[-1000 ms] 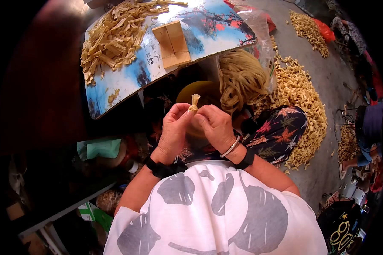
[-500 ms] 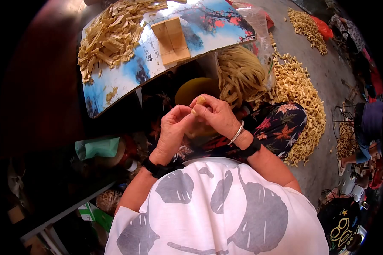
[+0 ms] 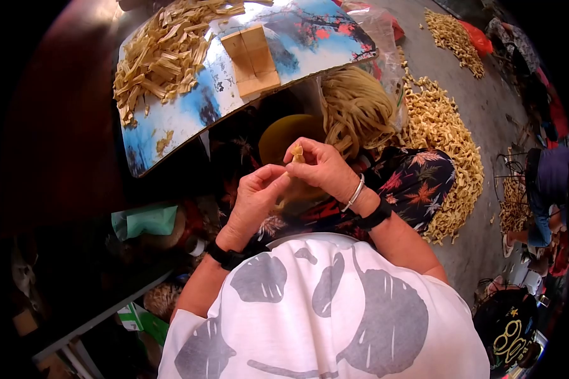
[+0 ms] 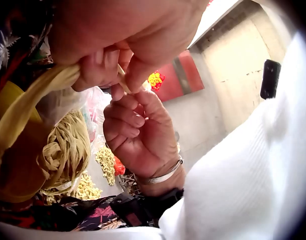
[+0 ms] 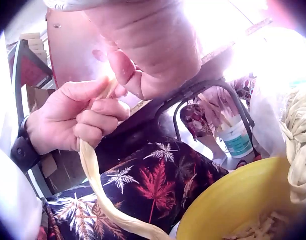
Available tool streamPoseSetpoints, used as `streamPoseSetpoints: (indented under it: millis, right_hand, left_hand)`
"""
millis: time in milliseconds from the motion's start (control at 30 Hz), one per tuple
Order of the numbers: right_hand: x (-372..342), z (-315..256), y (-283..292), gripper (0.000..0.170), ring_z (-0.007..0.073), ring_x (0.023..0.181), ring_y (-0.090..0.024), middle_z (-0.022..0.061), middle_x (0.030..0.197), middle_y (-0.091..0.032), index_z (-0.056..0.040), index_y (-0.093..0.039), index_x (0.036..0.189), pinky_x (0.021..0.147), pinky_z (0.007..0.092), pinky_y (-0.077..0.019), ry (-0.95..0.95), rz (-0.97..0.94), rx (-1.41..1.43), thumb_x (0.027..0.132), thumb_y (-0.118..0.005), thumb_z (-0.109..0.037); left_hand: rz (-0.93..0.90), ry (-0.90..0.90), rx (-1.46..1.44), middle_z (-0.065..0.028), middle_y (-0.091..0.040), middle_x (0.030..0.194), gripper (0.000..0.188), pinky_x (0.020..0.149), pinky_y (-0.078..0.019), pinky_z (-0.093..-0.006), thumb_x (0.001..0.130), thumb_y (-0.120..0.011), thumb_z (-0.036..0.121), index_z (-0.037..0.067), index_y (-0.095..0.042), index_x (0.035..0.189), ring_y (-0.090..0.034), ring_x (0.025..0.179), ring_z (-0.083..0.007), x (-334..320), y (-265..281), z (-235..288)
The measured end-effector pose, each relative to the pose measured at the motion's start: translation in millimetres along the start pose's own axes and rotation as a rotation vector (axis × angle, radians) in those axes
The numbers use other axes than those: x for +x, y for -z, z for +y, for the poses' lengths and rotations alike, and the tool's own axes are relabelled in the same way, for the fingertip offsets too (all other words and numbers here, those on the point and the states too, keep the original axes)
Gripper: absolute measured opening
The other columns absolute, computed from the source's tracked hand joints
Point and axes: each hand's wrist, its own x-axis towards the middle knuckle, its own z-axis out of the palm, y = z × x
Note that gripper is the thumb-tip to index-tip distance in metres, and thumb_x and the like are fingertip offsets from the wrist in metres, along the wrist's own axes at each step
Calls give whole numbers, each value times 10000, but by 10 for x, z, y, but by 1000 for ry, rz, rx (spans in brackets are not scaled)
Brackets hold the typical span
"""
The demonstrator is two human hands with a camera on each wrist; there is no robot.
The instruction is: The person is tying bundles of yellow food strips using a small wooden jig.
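Note:
My left hand pinches a pale yellow, pliable strip that looks like tofu skin. A long tail of it hangs from the curled fingers toward the yellow bowl. With thumb and fingertips my right hand pinches the strip's upper end, whose folded tip stands out above the thumb. The two hands' fingertips meet closely over the lap, and the strip runs taut between them in the right wrist view. Inside the bowl lie short pale pieces.
Behind the hands is a painted tabletop carrying a heap of short strips and a wooden block. A bundle of long strips sits right of the bowl. Knotted pieces are piled on the floor, beside the patterned trouser leg.
The strip's end stood up between both hands a second ago. My right hand has since shifted slightly up and left around it, and its fingers now pinch that end.

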Motion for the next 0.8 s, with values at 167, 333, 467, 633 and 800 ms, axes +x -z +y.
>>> streamPoseSetpoints:
  millis: [167, 333, 467, 633, 800]
  right_hand:
    - [-19, -26, -1, 115, 25, 692, -506, -45, 771, -596, -43, -642, 941, 631, 199, -425, -46, 20, -9, 882, -687, -131]
    - [61, -146, 89, 127, 6, 604, -426, -78, 716, -509, -63, -631, 984, 529, 164, -338, -102, -54, 107, 950, -657, -182]
    - [252, -355, 145, 187, 23, 638, -520, -38, 757, -604, -19, -664, 990, 560, 199, -429, -16, -40, 109, 979, -616, -199]
    - [708, -630, 159, 164, 114, 569, -589, 58, 703, -631, -24, -628, 985, 542, 282, -472, 292, 280, -267, 975, -600, -186]
    - [1216, -825, 166, 121, 363, 718, -648, 190, 791, -653, -4, -591, 961, 635, 430, -499, 584, 460, -588, 927, -611, -118]
  left_hand:
    - [7, 74, 22, 90, -472, 670, 190, 485, -255, -171, 999, -591, 185, 22, -674, 949, -335, 546, 3, -38, 1, 56]
    - [-10, 41, 98, 93, -461, 668, 190, 480, -242, -167, 1003, -590, 195, 26, -670, 967, -332, 545, 6, 53, 86, 99]
    - [77, -247, 374, -26, -556, 677, 145, 555, -404, -230, 954, -632, 142, 3, -667, 975, -486, 595, -70, 256, 156, 263]
    - [266, -508, 677, -167, -597, 681, 99, 570, -477, -336, 901, -657, 83, -15, -647, 908, -594, 576, -270, 710, 352, 630]
    - [358, -597, 808, -156, -586, 645, 127, 544, -451, -345, 915, -645, 117, -2, -649, 871, -565, 546, -252, 1151, 560, 1089]
